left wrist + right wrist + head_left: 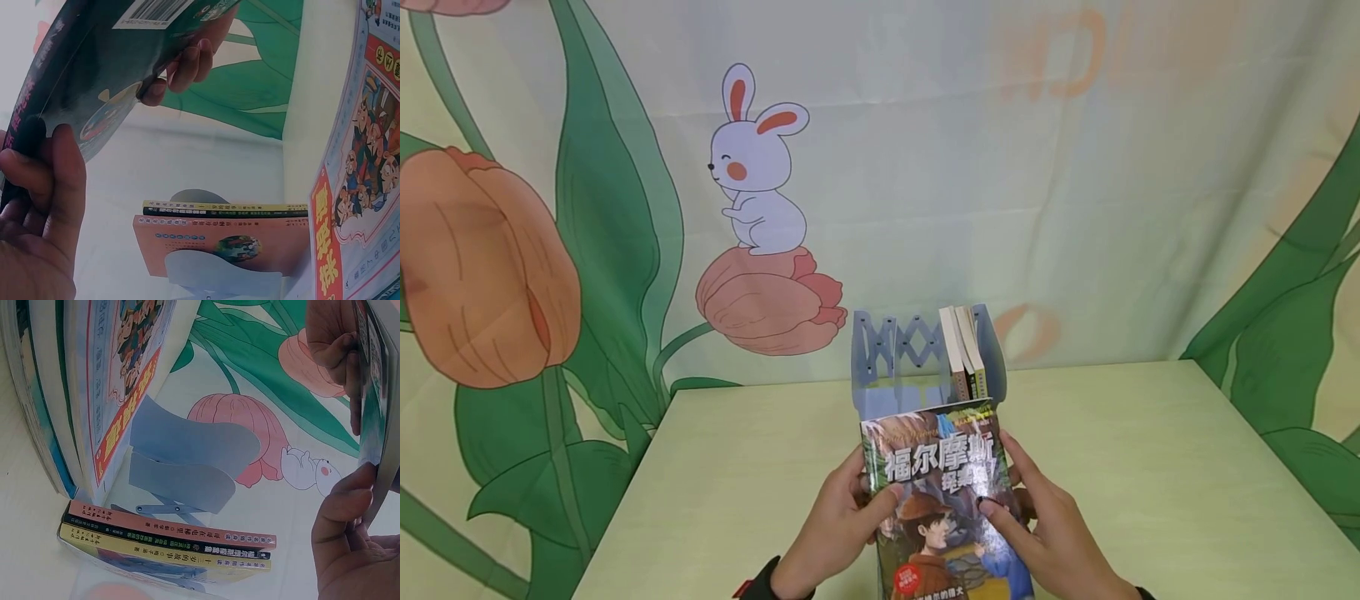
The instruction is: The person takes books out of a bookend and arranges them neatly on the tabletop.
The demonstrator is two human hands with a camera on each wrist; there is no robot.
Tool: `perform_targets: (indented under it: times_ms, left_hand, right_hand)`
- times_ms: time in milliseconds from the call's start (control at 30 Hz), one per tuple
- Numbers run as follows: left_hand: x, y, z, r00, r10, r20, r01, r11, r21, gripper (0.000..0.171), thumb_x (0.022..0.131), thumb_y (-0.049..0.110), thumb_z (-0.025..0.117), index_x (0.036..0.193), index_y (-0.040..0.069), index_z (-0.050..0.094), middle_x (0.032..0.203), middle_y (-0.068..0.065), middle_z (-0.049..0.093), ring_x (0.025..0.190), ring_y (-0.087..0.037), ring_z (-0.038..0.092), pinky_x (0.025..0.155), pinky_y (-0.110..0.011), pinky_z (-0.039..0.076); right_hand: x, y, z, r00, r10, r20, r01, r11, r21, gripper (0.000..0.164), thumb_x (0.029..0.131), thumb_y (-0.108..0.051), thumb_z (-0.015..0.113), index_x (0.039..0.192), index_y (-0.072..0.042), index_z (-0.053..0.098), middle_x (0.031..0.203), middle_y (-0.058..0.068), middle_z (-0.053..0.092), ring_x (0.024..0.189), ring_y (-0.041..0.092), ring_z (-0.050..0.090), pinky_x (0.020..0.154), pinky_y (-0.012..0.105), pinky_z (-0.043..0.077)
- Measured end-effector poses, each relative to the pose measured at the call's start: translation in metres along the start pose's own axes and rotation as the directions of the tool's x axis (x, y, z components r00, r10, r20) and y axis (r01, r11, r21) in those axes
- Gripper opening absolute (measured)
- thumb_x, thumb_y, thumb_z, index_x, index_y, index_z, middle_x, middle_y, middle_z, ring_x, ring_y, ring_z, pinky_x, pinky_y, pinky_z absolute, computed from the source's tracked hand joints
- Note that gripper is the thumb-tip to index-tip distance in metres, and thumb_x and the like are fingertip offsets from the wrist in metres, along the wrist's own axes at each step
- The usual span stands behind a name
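Observation:
A paperback book [936,525] with a capped figure on its glossy cover is held by both hands, cover facing up toward the head camera. My left hand [838,525] grips its left edge, thumb on the cover and fingers behind. On the right edge my right hand [1056,529] does the same. The dark back cover [94,81] with a barcode shows in the left wrist view. Behind the book stands a blue-grey expandable book rack [872,400]. Three slim books [964,358] stand upright in its right-hand section.
A stack of books [122,394] with a colourful cartoon cover on top lies on the table below the held book, which hides it in the head view. The pale green table [722,475] meets a curtain [910,167] printed with a rabbit and tulips.

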State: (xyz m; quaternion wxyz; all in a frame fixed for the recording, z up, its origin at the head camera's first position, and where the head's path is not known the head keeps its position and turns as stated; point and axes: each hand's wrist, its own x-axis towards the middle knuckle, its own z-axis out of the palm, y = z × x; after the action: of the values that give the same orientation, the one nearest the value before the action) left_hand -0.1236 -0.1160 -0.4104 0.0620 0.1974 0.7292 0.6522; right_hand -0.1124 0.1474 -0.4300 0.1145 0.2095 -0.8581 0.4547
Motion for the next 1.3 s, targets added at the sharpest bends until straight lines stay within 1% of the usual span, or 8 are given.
perform_targets:
  times_ms: [133, 400, 533, 667, 800, 967, 1167, 1300]
  left_hand:
    - [0.000, -0.003, -0.001, 1.000, -0.008, -0.027, 0.008, 1.000, 0.007, 0.046, 0.100, 0.020, 0.057, 0.143, 0.016, 0.042, 0.073, -0.005, 0.062, 0.044, -0.004, 0.041, 0.042, -0.021, 0.036]
    - [-0.002, -0.011, -0.001, 0.995, -0.011, -0.103, 0.019, 0.996, 0.085, 0.037, 0.100, 0.028, 0.057, 0.133, 0.012, 0.047, 0.056, 0.002, 0.035, 0.042, -0.004, 0.031, 0.044, -0.021, 0.030]
    - [-0.002, -0.013, 0.000, 0.992, -0.004, -0.127, 0.020, 0.992, 0.127, 0.035, 0.101, 0.029, 0.055, 0.130, 0.010, 0.049, 0.056, 0.002, 0.034, 0.043, -0.003, 0.029, 0.045, -0.021, 0.028]
    - [-0.003, -0.015, 0.001, 0.991, -0.039, -0.130, 0.057, 0.989, 0.137, 0.042, 0.103, 0.031, 0.051, 0.137, 0.008, 0.046, 0.057, 0.001, 0.038, 0.043, -0.004, 0.032, 0.046, -0.020, 0.030]
    - [-0.004, -0.018, 0.001, 0.991, -0.066, -0.119, 0.082, 0.988, 0.132, 0.054, 0.105, 0.031, 0.046, 0.149, 0.002, 0.034, 0.059, -0.001, 0.045, 0.043, -0.004, 0.038, 0.046, -0.021, 0.036]
    - [-0.006, -0.021, 0.000, 0.994, -0.076, -0.083, 0.086, 0.988, 0.126, 0.062, 0.107, 0.031, 0.041, 0.155, -0.002, 0.019, 0.060, -0.002, 0.048, 0.046, -0.004, 0.043, 0.048, -0.026, 0.044]
    - [-0.006, -0.026, -0.001, 0.997, -0.056, -0.052, 0.063, 0.986, 0.151, 0.063, 0.107, 0.032, 0.039, 0.158, 0.009, 0.012, 0.059, -0.006, 0.050, 0.046, -0.006, 0.046, 0.049, -0.027, 0.047]
    - [-0.006, -0.028, 0.001, 0.993, -0.099, -0.062, 0.106, 0.987, 0.123, 0.065, 0.106, 0.038, 0.040, 0.159, 0.027, 0.004, 0.058, -0.005, 0.046, 0.046, -0.008, 0.045, 0.051, -0.028, 0.048]
  right_hand:
    - [0.000, -0.002, 0.000, 1.000, 0.029, 0.005, -0.029, 1.000, 0.004, 0.079, 0.093, -0.019, 0.069, 0.156, -0.027, 0.023, 0.093, -0.002, 0.048, 0.054, -0.005, 0.049, 0.052, 0.020, 0.042]
    - [-0.002, -0.004, 0.002, 0.995, 0.099, 0.024, -0.099, 0.994, -0.038, 0.084, 0.090, -0.017, 0.071, 0.157, -0.028, 0.022, 0.092, -0.003, 0.047, 0.051, -0.004, 0.042, 0.052, 0.020, 0.041]
    - [-0.002, -0.003, 0.004, 0.989, 0.144, 0.024, -0.143, 0.989, -0.044, 0.084, 0.089, -0.022, 0.073, 0.157, -0.030, 0.023, 0.093, -0.002, 0.048, 0.050, -0.003, 0.040, 0.052, 0.020, 0.040]
    - [-0.002, -0.001, 0.005, 0.983, 0.179, 0.038, -0.178, 0.983, -0.041, 0.084, 0.089, -0.023, 0.073, 0.157, -0.030, 0.024, 0.091, -0.001, 0.047, 0.049, -0.002, 0.039, 0.052, 0.020, 0.039]
    - [-0.003, 0.001, 0.006, 0.978, 0.201, 0.055, -0.199, 0.979, -0.040, 0.084, 0.089, -0.021, 0.073, 0.157, -0.030, 0.024, 0.089, -0.003, 0.048, 0.050, -0.001, 0.041, 0.052, 0.020, 0.039]
    - [-0.005, 0.005, 0.008, 0.982, 0.181, 0.049, -0.178, 0.983, -0.050, 0.082, 0.090, -0.019, 0.072, 0.156, -0.029, 0.025, 0.087, -0.006, 0.050, 0.052, -0.002, 0.041, 0.051, 0.020, 0.040]
    - [-0.007, 0.009, 0.010, 0.975, 0.208, 0.078, -0.205, 0.978, -0.047, 0.080, 0.091, -0.022, 0.070, 0.157, -0.030, 0.024, 0.086, -0.006, 0.050, 0.052, 0.000, 0.040, 0.051, 0.020, 0.039]
    - [-0.006, 0.013, 0.010, 0.960, 0.253, 0.119, -0.251, 0.968, -0.028, 0.080, 0.092, -0.025, 0.069, 0.157, -0.032, 0.022, 0.086, -0.004, 0.051, 0.052, 0.003, 0.040, 0.051, 0.021, 0.039]
